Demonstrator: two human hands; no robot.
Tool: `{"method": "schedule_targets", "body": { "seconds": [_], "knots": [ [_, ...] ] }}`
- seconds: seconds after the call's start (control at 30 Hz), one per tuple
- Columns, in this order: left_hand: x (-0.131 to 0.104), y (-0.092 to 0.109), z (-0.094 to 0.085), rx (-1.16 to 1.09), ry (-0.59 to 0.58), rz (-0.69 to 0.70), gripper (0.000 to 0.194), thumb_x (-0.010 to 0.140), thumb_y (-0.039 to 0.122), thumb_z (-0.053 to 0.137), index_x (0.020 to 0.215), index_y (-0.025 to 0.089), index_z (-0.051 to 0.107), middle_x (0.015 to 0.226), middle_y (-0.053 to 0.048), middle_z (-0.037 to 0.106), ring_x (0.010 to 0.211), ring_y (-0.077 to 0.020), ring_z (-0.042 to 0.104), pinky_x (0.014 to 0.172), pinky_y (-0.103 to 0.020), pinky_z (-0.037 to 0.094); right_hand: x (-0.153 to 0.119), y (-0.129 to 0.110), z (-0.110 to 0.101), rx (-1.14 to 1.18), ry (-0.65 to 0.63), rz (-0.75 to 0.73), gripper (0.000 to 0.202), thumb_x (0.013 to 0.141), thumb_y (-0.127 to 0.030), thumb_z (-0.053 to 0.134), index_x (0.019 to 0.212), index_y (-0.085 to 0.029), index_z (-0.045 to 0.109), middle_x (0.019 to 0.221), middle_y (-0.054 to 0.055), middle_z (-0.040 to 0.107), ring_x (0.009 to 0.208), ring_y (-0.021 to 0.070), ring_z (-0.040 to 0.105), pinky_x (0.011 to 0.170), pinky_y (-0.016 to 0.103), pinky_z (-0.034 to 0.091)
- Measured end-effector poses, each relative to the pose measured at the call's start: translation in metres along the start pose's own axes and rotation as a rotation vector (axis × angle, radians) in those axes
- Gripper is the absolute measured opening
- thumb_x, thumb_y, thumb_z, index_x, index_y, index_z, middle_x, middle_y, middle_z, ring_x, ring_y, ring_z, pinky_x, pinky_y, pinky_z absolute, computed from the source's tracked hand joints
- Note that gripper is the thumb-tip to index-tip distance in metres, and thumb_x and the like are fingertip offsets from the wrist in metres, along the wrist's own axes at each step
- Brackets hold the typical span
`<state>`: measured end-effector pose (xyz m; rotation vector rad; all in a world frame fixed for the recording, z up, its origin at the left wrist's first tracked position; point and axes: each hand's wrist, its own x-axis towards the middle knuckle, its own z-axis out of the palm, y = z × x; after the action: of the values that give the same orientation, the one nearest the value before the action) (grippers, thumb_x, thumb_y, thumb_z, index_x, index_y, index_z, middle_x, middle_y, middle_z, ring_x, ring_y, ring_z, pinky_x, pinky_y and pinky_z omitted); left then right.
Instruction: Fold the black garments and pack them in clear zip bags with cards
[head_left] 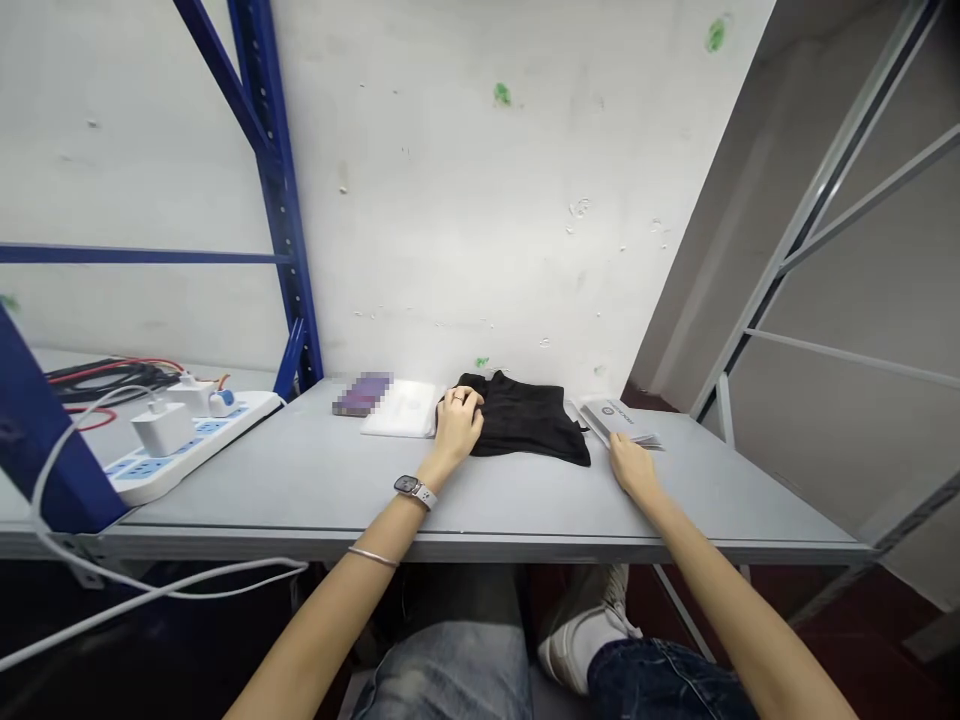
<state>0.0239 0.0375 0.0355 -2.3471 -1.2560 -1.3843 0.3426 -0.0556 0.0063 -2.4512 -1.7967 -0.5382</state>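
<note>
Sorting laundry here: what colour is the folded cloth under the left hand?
Black, plain; the folded cloth shows best in the head view.

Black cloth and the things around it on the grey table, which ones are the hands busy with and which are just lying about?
In hand:
- black cloth, left hand resting on its left edge
- stack of printed sheets, right hand at its near end

Lying about:
- white flat pack
- small purple item
- power strip with white chargers plugged in
- red and black cables
</note>
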Motion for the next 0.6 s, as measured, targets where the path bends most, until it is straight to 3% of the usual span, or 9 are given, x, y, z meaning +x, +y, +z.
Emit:
{"method": "schedule_targets", "body": {
  "seconds": [0.13, 0.3, 0.43, 0.6],
  "knots": [
    [-0.001, -0.002, 0.005, -0.002, -0.026, 0.003, 0.018, 0.083, 0.009, 0.048, 0.093, 0.02, 0.058, 0.106, -0.008, 0.059, 0.106, -0.0264, 0.048, 0.086, -0.04, 0.041, 0.001, 0.008, 0.008, 0.006, 0.012, 0.018, 0.025, 0.092, -0.009, 0.038, 0.101, -0.009, 0.061, 0.104, 0.017, 0.063, 0.083, 0.0201, 0.064, 0.066, 0.028, 0.04],
    [-0.003, -0.001, 0.008, -0.01, -0.045, 0.004, 0.016, 0.083, 0.01, 0.048, 0.091, 0.021, 0.057, 0.106, -0.008, 0.058, 0.107, -0.026, 0.047, 0.086, -0.04, 0.041, 0.004, 0.009, 0.01, 0.076, 0.037, 0.052, 0.03, 0.092, -0.013, 0.039, 0.115, -0.013, 0.058, 0.104, 0.015, 0.064, 0.085, 0.022, 0.065, 0.07, 0.029, 0.042],
    [-0.007, 0.002, 0.009, -0.015, -0.096, 0.042, 0.016, 0.084, 0.01, 0.046, 0.09, 0.021, 0.057, 0.107, -0.007, 0.058, 0.107, -0.026, 0.047, 0.084, -0.04, 0.04, 0.008, 0.008, 0.013, 0.185, 0.028, 0.071, 0.026, 0.091, -0.016, 0.042, 0.102, -0.014, 0.066, 0.091, 0.015, 0.068, 0.086, 0.0247, 0.065, 0.075, 0.033, 0.042],
    [-0.01, 0.004, 0.007, -0.025, -0.12, 0.071, 0.017, 0.084, 0.01, 0.045, 0.09, 0.021, 0.057, 0.107, -0.007, 0.059, 0.107, -0.0256, 0.047, 0.084, -0.04, 0.041, 0.01, 0.019, 0.004, 0.413, 0.194, 0.2, 0.028, 0.092, -0.02, 0.037, 0.099, -0.01, 0.063, 0.081, 0.019, 0.068, 0.082, 0.0289, 0.065, 0.075, 0.039, 0.044]
  ]
}}
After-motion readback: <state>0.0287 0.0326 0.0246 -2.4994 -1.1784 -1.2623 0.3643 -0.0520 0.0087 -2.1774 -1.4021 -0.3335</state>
